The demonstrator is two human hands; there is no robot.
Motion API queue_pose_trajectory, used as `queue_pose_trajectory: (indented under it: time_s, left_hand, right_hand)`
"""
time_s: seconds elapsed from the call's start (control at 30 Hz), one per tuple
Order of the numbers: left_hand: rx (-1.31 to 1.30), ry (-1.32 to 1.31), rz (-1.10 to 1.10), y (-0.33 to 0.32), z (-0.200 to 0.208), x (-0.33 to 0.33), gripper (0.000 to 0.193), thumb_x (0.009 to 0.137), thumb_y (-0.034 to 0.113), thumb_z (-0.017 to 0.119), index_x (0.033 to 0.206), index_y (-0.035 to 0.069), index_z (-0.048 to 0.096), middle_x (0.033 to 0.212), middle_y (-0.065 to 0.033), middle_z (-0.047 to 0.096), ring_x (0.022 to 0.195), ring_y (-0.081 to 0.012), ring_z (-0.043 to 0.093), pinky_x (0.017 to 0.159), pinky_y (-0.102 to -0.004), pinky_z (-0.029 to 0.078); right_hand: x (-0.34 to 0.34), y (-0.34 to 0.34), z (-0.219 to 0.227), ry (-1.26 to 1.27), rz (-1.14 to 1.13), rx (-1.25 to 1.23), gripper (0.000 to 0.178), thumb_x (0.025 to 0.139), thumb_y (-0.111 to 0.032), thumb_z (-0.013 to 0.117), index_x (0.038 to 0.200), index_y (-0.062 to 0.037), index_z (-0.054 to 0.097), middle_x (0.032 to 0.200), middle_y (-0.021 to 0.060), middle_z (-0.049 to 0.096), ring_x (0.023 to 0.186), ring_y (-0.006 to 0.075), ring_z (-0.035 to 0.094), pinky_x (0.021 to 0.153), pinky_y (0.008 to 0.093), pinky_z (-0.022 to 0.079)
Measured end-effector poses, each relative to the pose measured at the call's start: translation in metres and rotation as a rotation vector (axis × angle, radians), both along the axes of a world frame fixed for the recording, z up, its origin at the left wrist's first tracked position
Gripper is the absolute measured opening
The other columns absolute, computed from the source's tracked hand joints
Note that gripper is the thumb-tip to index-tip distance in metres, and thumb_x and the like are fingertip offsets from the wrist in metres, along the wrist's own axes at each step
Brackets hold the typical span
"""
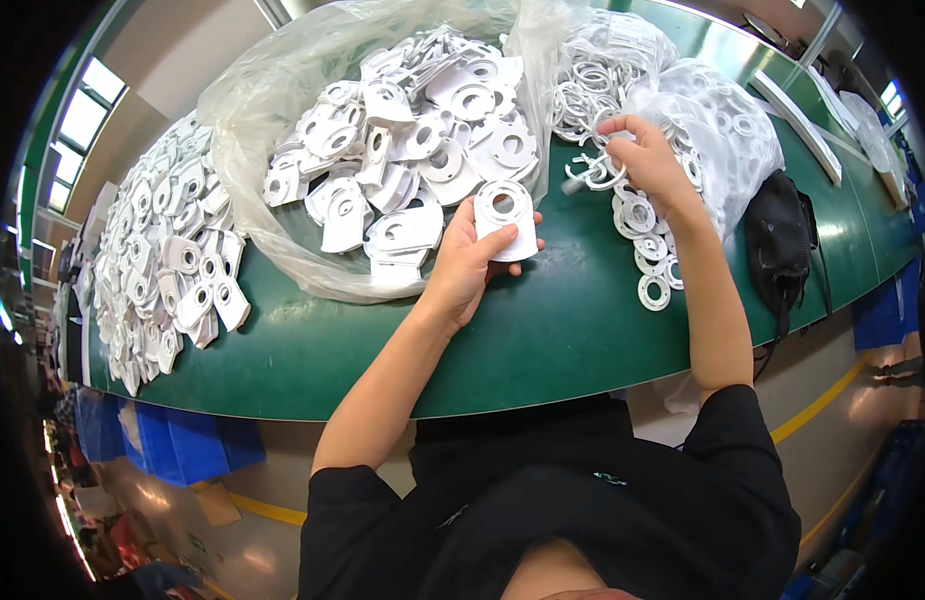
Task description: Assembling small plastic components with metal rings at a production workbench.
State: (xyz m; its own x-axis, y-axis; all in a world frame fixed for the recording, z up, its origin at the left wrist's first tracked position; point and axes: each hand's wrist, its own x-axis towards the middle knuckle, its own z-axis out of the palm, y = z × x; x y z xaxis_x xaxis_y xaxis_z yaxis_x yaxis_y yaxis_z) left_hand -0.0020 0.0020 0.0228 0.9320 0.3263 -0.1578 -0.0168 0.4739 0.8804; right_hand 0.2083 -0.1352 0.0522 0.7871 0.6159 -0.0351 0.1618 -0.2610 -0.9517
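My left hand (472,255) grips a flat white plastic part (504,212), rounded at the top with a round hole through it. The thumb lies across its face and the fingers go behind. To the right, my right hand (645,160) is closed at the near edge of a pile of white plastic rings (588,92). A white plastic ring (610,178) shows just below its fingertips and seems pinched there; the fingers partly hide it. More flat rings (653,292) lie in a loose trail on the green table below that hand.
A large clear plastic bag (244,190) holds many similar holed parts (407,230) ahead of me. Another heap of them (147,250) covers the table's left end. On the right are a bag of rings (732,135), a black pouch (779,240) and a long white strip (797,125).
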Motion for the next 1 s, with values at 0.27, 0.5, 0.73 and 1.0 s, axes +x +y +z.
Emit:
queue_pose_trajectory:
  time_s: [0.27,0.5,0.73,1.0]
  left_hand:
    - [0.063,-0.031,-0.071,-0.003,-0.001,-0.001,0.046,0.087,0.002,0.053,0.129,0.004,0.034,0.116,-0.0141,0.060,0.094,-0.0208,0.065,0.066,-0.0255,0.052]
    - [0.018,-0.052,-0.065,-0.004,-0.001,-0.002,0.053,0.084,0.000,0.052,0.133,0.005,0.032,0.117,-0.0136,0.058,0.096,-0.0225,0.065,0.069,-0.0274,0.053]
    - [0.027,-0.059,-0.075,-0.003,0.003,-0.001,0.054,0.084,0.000,0.052,0.133,0.005,0.032,0.116,-0.0127,0.058,0.097,-0.0233,0.065,0.069,-0.0280,0.054]
    - [-0.072,-0.089,-0.048,-0.002,0.001,0.000,0.041,0.093,0.007,0.046,0.133,0.004,0.033,0.115,-0.0129,0.058,0.094,-0.0223,0.066,0.064,-0.0259,0.053]
  right_hand:
    - [0.001,0.003,-0.003,0.658,0.290,0.400,0.031,0.094,-0.016,0.057,0.122,-0.0037,0.051,0.069,-0.0060,0.045,0.063,0.0008,0.043,0.046,0.0142,0.033]
    - [-0.057,0.021,-0.006,0.201,0.455,0.258,0.025,0.091,-0.020,0.063,0.107,-0.0008,0.062,0.089,0.0030,0.065,0.071,0.0073,0.059,0.066,0.0206,0.050]
    - [-0.056,0.022,-0.009,0.104,0.398,0.154,0.020,0.087,-0.018,0.067,0.095,0.0009,0.066,0.079,0.0018,0.065,0.071,0.0060,0.058,0.061,0.0201,0.044]
    - [-0.058,0.023,-0.014,-0.020,0.401,0.126,0.017,0.085,-0.015,0.068,0.089,0.0008,0.064,0.078,0.0026,0.065,0.071,0.0062,0.058,0.063,0.0210,0.045]
